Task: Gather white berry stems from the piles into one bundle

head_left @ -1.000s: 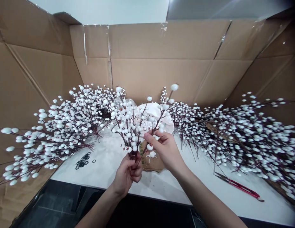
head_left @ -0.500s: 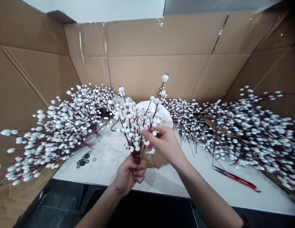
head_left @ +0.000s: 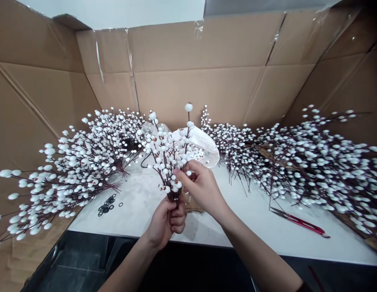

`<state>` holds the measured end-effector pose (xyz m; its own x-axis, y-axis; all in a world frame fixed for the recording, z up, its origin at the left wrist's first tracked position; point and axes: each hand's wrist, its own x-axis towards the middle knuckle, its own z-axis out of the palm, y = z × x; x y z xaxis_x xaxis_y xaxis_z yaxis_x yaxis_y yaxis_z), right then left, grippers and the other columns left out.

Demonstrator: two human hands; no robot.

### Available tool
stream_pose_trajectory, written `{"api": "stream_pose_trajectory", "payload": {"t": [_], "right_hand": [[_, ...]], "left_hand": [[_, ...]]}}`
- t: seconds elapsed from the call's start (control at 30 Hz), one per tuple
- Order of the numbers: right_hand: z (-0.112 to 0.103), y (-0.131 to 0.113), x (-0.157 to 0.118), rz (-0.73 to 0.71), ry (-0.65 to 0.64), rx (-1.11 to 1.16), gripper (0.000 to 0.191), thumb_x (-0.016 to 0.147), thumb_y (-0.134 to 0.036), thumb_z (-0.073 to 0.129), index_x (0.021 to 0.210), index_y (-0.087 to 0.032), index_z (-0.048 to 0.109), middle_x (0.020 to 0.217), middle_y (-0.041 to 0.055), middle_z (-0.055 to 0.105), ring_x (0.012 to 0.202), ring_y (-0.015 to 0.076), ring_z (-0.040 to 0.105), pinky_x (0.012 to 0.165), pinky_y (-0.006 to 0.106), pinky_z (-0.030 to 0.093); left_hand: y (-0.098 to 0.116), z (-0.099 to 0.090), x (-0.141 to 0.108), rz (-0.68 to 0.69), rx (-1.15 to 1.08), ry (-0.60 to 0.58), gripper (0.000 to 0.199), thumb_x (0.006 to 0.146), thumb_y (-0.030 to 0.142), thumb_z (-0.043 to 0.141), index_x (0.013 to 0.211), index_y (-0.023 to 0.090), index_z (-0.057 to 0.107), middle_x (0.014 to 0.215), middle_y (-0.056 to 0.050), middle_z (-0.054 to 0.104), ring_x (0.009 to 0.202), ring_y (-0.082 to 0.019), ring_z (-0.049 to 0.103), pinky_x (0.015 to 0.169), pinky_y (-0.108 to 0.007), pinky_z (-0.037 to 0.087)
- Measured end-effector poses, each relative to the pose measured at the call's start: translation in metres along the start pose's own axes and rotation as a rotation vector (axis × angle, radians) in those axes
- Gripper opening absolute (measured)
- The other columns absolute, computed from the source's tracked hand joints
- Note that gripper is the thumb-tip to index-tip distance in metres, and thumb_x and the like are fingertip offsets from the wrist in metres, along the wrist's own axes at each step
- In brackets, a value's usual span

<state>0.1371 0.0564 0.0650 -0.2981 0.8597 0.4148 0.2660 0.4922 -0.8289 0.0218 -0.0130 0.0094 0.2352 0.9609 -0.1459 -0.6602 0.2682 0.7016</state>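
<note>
My left hand [head_left: 168, 221] is wrapped round the lower stems of a bunch of white berry sprays [head_left: 166, 158], held upright over the table's front edge. At the bunch's right side, my right hand [head_left: 202, 186] pinches one berry stem [head_left: 187, 134], its top berry standing above the others. That stem rests close against the bunch; its lower end is hidden by my fingers. Behind the bunch lies a white plastic bag [head_left: 208, 144] with berries showing at its opening.
Piles of white berry sprays lie at the left [head_left: 82, 166] and right [head_left: 310, 162] of the white table [head_left: 246, 215]. Small black rings [head_left: 106, 206] sit at the left front. Red-handled snips [head_left: 300, 222] lie at the right front. Cardboard walls [head_left: 194, 87] enclose the back and sides.
My right hand has moved left with its berry stem, bringing it closer to the bunch. My left hand keeps its hold. The view has shifted slightly.
</note>
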Motion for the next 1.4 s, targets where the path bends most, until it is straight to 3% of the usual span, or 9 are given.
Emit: {"api": "stream_pose_trajectory", "payload": {"t": [0.33, 0.43, 0.57, 0.7, 0.77, 0.9, 1.13, 1.23, 1.4], "right_hand": [[0.003, 0.0, -0.007, -0.102, 0.067, -0.093, 0.039, 0.092, -0.052, 0.044, 0.07, -0.02, 0.048, 0.083, 0.0006, 0.049, 0.065, 0.0124, 0.048, 0.061, 0.027, 0.035], [0.003, 0.0, -0.016, -0.117, 0.055, 0.039, 0.03, 0.094, -0.049, 0.041, 0.088, -0.021, 0.053, 0.096, 0.0026, 0.052, 0.071, 0.0128, 0.052, 0.063, 0.027, 0.041], [0.008, 0.008, -0.037, -0.09, 0.194, 0.125, 0.03, 0.087, -0.04, 0.057, 0.113, -0.026, 0.048, 0.116, 0.0056, 0.051, 0.077, 0.0141, 0.055, 0.063, 0.028, 0.045], [0.015, 0.015, -0.062, -0.109, 0.27, 0.06, 0.008, 0.084, -0.029, 0.06, 0.086, -0.023, 0.056, 0.095, 0.0039, 0.055, 0.072, 0.0152, 0.055, 0.055, 0.027, 0.045], [0.018, 0.016, -0.07, -0.118, 0.278, 0.024, 0.006, 0.084, -0.027, 0.06, 0.08, -0.022, 0.059, 0.09, 0.004, 0.056, 0.065, 0.0139, 0.054, 0.052, 0.028, 0.045], [0.023, 0.018, -0.077, -0.106, 0.323, -0.016, 0.005, 0.083, -0.026, 0.06, 0.083, -0.023, 0.064, 0.091, 0.0047, 0.059, 0.059, 0.0129, 0.053, 0.052, 0.029, 0.047], [0.025, 0.021, -0.083, -0.056, 0.381, 0.031, 0.006, 0.084, -0.027, 0.061, 0.078, -0.024, 0.06, 0.08, 0.0042, 0.06, 0.067, 0.0185, 0.058, 0.053, 0.031, 0.049], [0.027, 0.022, -0.089, -0.111, 0.407, -0.019, 0.006, 0.083, -0.021, 0.061, 0.081, -0.026, 0.06, 0.077, 0.0033, 0.06, 0.064, 0.0184, 0.056, 0.053, 0.032, 0.048], [0.033, 0.021, -0.093, -0.298, 0.393, -0.159, 0.027, 0.082, -0.01, 0.06, 0.102, -0.027, 0.065, 0.088, 0.0061, 0.062, 0.077, 0.0196, 0.063, 0.064, 0.032, 0.054]], "left_hand": [[-0.004, -0.002, 0.003, 0.004, -0.003, -0.002, 0.022, 0.071, 0.028, 0.059, 0.082, 0.019, 0.042, 0.057, 0.009, 0.022, 0.046, -0.005, 0.01, 0.042, -0.018, 0.009], [-0.002, -0.002, 0.002, 0.01, -0.021, 0.001, 0.021, 0.071, 0.027, 0.058, 0.083, 0.019, 0.043, 0.057, 0.009, 0.021, 0.047, -0.005, 0.01, 0.041, -0.017, 0.008], [-0.002, -0.002, 0.001, 0.017, -0.052, -0.015, 0.017, 0.072, 0.026, 0.058, 0.079, 0.019, 0.045, 0.057, 0.008, 0.021, 0.046, -0.005, 0.01, 0.04, -0.017, 0.008], [-0.003, -0.002, -0.001, -0.001, -0.07, -0.007, 0.019, 0.069, 0.026, 0.062, 0.078, 0.02, 0.047, 0.057, 0.009, 0.021, 0.046, -0.005, 0.009, 0.041, -0.018, 0.007], [-0.003, -0.001, -0.001, -0.021, -0.076, 0.026, 0.021, 0.068, 0.027, 0.064, 0.083, 0.02, 0.05, 0.057, 0.009, 0.021, 0.046, -0.005, 0.008, 0.042, -0.018, 0.007], [-0.004, -0.001, -0.001, -0.032, -0.077, 0.058, 0.026, 0.068, 0.029, 0.065, 0.089, 0.02, 0.052, 0.056, 0.009, 0.021, 0.045, -0.005, 0.008, 0.043, -0.018, 0.008], [-0.006, -0.004, 0.0, -0.006, -0.051, -0.034, 0.024, 0.072, 0.028, 0.059, 0.093, 0.019, 0.054, 0.056, 0.009, 0.021, 0.044, -0.005, 0.009, 0.041, -0.017, 0.01], [-0.005, -0.004, 0.0, -0.017, -0.051, -0.018, 0.026, 0.07, 0.028, 0.06, 0.094, 0.019, 0.055, 0.056, 0.009, 0.024, 0.044, -0.004, 0.011, 0.041, -0.016, 0.01], [-0.007, 0.001, -0.001, -0.029, -0.049, 0.126, 0.034, 0.064, 0.031, 0.066, 0.095, 0.019, 0.058, 0.055, 0.008, 0.033, 0.044, -0.004, 0.018, 0.043, -0.016, 0.012]]}}
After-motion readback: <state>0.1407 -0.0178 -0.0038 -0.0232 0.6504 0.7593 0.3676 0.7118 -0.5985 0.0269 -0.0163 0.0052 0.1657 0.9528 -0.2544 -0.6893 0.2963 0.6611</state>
